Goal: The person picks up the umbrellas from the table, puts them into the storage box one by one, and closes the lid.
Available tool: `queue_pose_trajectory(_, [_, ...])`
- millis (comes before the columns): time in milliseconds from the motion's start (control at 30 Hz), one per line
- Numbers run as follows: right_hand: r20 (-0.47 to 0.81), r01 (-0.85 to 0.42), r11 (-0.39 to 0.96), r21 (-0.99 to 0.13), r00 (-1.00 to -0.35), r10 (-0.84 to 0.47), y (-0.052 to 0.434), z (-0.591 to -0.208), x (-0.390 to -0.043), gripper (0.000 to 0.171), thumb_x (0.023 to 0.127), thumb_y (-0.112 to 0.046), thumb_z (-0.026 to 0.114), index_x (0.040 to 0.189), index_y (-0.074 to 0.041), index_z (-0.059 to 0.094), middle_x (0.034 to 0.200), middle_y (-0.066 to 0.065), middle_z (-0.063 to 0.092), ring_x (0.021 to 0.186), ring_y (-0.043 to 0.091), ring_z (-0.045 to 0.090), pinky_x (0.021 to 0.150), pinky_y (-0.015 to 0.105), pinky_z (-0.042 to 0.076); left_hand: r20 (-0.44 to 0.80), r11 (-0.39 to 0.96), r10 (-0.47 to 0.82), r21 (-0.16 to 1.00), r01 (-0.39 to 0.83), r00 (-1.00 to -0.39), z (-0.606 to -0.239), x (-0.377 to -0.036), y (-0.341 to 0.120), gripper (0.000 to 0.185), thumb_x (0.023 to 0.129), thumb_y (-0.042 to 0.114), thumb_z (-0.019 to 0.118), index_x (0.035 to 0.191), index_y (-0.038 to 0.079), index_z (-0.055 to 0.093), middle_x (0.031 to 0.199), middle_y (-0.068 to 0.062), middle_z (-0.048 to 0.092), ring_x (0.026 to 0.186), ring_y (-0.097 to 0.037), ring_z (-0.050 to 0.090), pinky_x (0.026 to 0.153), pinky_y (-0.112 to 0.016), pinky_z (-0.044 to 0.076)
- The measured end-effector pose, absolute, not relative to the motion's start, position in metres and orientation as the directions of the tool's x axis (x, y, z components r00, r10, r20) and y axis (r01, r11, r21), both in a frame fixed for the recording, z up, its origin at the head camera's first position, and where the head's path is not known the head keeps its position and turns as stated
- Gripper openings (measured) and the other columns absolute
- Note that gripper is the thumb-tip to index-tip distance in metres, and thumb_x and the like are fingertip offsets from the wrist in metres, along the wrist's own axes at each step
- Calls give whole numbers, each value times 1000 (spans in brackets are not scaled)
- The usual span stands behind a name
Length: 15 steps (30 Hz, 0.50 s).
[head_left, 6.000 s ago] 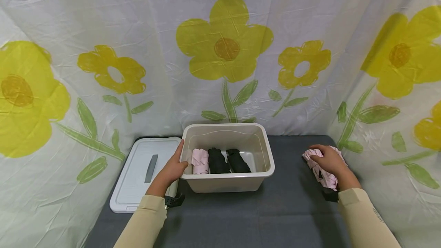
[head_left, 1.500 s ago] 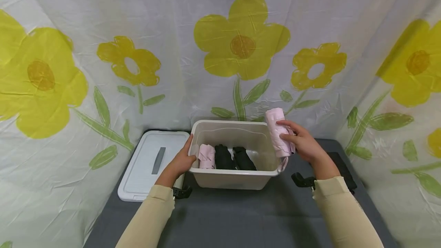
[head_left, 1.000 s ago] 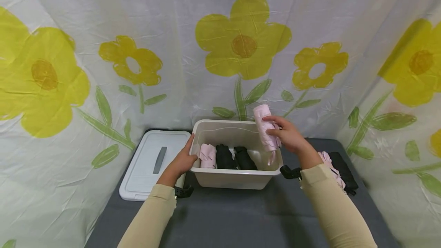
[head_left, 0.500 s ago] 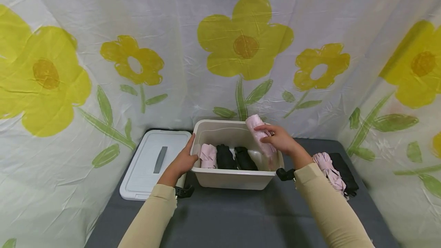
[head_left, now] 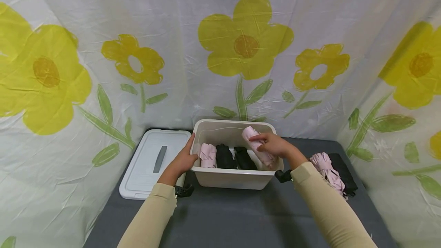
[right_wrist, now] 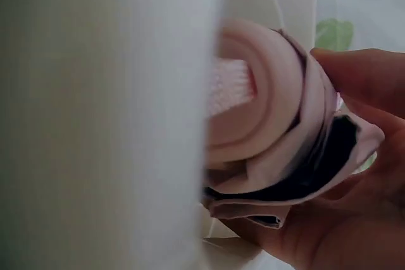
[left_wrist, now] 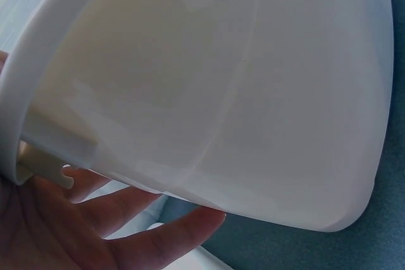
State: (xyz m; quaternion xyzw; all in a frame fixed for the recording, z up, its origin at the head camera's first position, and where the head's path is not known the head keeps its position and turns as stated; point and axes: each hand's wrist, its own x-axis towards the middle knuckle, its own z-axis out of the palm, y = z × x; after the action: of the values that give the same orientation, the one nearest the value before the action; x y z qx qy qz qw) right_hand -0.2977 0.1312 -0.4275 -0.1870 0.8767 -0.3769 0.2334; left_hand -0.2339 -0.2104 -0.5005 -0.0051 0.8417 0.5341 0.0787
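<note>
In the head view, a beige storage box (head_left: pixel 229 179) stands against the back curtain. My left hand (head_left: pixel 180 163) holds its left rim; the left wrist view shows fingers (left_wrist: pixel 168 235) against the outer wall of the box. Inside lie a rolled pink folding umbrella (head_left: pixel 208 156) and two rolled black folding umbrellas (head_left: pixel 225 157), side by side. My right hand (head_left: pixel 275 146) grips another pink folding umbrella (head_left: pixel 253 141), tilted, its lower end down inside the box's right part. In the right wrist view, this umbrella's round end (right_wrist: pixel 259 93) faces the camera; the box wall hides part of it.
Left of the box lies a white lid (head_left: pixel 144 167) with a grey handle. On the dark grey table (head_left: pixel 227 217), to the right, lie a loosely gathered pink umbrella (head_left: pixel 329 173) and a black folded one (head_left: pixel 344 173). A flowered curtain (head_left: pixel 172 87) encloses the back and sides.
My right hand picked up a pink umbrella at the right, carried it left over the box and lowered it inside the right part. My left hand has stayed on the rim.
</note>
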Motion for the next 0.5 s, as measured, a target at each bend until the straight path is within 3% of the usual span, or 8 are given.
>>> queue_pose_trajectory(100, [-287,-157,663,-732,-812,-509,129,-431,-297,50,87,-3,57,137,-11,57,150,21,38,75,18,45,61,28,40,-141,430,74,898,-96,-987,-501,-234,-210,87,87,1,43,157,29,1,162,-17,13,144,-41,23,112,-61,23])
queue_pose_trajectory(167, [-292,-173,673,-719,-804,-518,128,-433,-297,51,86,-2,56,137,-9,57,144,22,42,57,14,34,54,27,35,-143,433,73,896,-98,-987,-502,-234,-210,87,87,1,43,157,29,1,162,-17,13,144,-41,23,112,-61,24])
queue_pose_trajectory(267, [-286,-227,709,-668,-801,-526,127,-435,-297,52,85,1,53,137,-5,56,129,24,53,46,10,22,47,25,31,-146,438,71,893,-101,-987,-503,-234,-210,87,87,1,43,157,30,1,162,-17,13,144,-41,23,111,-62,24])
queue_pose_trajectory(367, [-234,-291,757,-585,-833,-502,125,-433,-296,52,85,1,48,137,-3,55,96,20,67,43,8,22,45,24,29,-145,441,71,892,-99,-987,-502,-234,-210,86,87,2,43,157,30,1,162,-17,13,144,-41,23,111,-62,25])
queue_pose_trajectory(433, [-196,-303,773,-558,-857,-477,124,-429,-296,52,85,1,46,136,-3,56,68,14,62,42,8,21,44,24,27,-145,441,69,892,-100,-987,-502,-234,-210,86,87,2,43,157,30,1,162,-18,13,144,-41,24,110,-62,25])
queue_pose_trajectory(500, [-160,-307,773,-555,-873,-461,123,-424,-296,50,85,0,47,134,-3,57,56,3,56,42,8,21,44,24,26,-146,444,65,890,-102,-987,-501,-234,-210,86,87,2,43,157,30,1,162,-18,13,144,-41,24,110,-62,26])
